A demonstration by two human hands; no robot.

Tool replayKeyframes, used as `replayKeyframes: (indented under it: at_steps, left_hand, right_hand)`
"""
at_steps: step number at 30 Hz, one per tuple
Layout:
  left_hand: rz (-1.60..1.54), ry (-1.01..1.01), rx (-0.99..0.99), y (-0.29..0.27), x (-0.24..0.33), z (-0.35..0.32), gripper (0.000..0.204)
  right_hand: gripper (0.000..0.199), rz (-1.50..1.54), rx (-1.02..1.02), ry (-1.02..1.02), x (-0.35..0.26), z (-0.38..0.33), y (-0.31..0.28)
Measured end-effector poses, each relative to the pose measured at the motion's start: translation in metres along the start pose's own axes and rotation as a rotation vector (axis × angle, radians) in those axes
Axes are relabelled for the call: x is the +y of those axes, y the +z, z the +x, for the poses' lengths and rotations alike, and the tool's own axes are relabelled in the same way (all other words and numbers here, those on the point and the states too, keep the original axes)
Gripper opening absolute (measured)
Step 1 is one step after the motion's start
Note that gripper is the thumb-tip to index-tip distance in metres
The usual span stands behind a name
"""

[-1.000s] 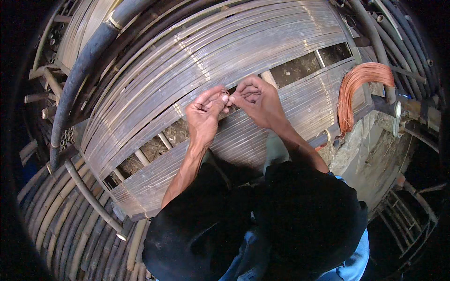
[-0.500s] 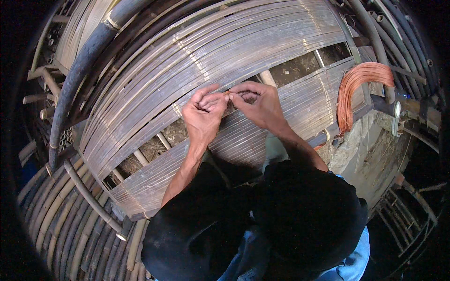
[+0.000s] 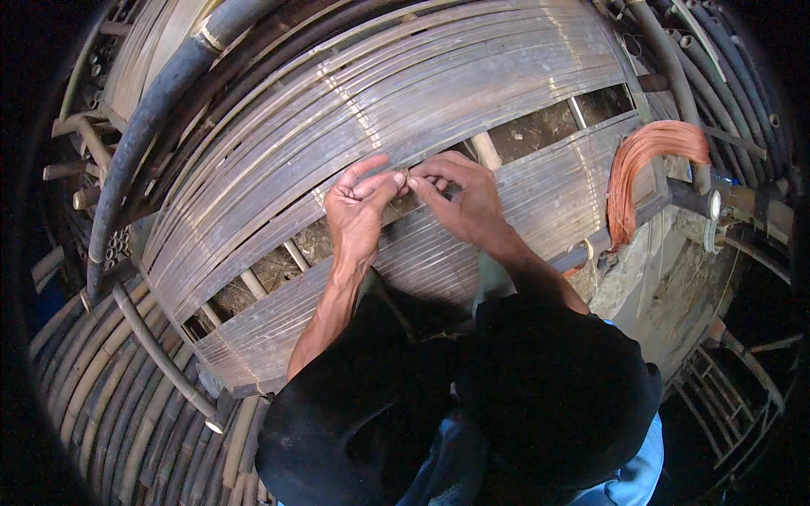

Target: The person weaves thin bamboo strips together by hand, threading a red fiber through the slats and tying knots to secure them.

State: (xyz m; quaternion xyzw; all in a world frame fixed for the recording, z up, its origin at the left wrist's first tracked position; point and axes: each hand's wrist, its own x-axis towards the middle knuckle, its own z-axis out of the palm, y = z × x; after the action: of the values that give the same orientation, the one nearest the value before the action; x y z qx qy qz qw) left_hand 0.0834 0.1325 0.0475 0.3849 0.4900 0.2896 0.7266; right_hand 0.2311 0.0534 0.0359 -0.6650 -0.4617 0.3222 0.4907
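Observation:
My left hand (image 3: 358, 223) and my right hand (image 3: 466, 202) meet above a slatted bamboo platform (image 3: 456, 67). Thumb and forefinger of each are pinched, with the fingertips almost touching. Something thin and brownish shows between the two pinches, too small to name. The left hand's other fingers are half curled, and the right hand's fold in toward the palm. To the right of my hands, a thick bundle of orange strands (image 3: 623, 169) is draped in an arch over the platform's end.
A dark, thick bamboo pole (image 3: 139, 160) curves up the left side. Below it lie many bamboo poles (image 3: 110, 396) side by side. Gaps (image 3: 540, 131) open between the slats, with crossbars beneath. At the lower right stands a ladder-like bamboo frame (image 3: 717, 392).
The left hand has turned slightly, its thumb now straighter and its fingers more raised. The right hand has dipped a little. Both remain pinched together at nearly the same spot.

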Motion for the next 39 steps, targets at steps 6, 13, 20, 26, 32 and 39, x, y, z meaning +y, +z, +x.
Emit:
replayKeyframes:
  at_steps: [6,13,20,26,32,39]
  left_hand:
    - [0.108,0.017,-0.011,-0.004,-0.001,0.0,0.035]
    - [0.135,0.075,-0.059,-0.003,0.004,-0.003,0.035]
    - [0.882,-0.077,-0.321,0.001,0.035,-0.01,0.028]
    - [0.933,0.211,-0.313,-0.021,0.056,-0.012,0.019]
    - [0.49,0.162,-0.4,-0.026,0.063,-0.006,0.036]
    - [-0.334,0.066,-0.439,-0.013,0.05,-0.01,0.048]
  right_hand:
    - [0.01,0.006,-0.004,-0.017,-0.003,0.0,0.0]
    - [0.011,0.149,-0.006,0.089,0.002,-0.002,-0.001]
    - [0.014,0.314,-0.081,0.234,0.01,-0.004,-0.003]
    - [0.015,0.625,-0.219,0.222,0.007,-0.002,-0.004]
    - [0.015,0.703,-0.326,0.245,-0.004,-0.002,-0.008]
    - [0.015,0.659,-0.399,0.236,-0.014,-0.006,-0.01]
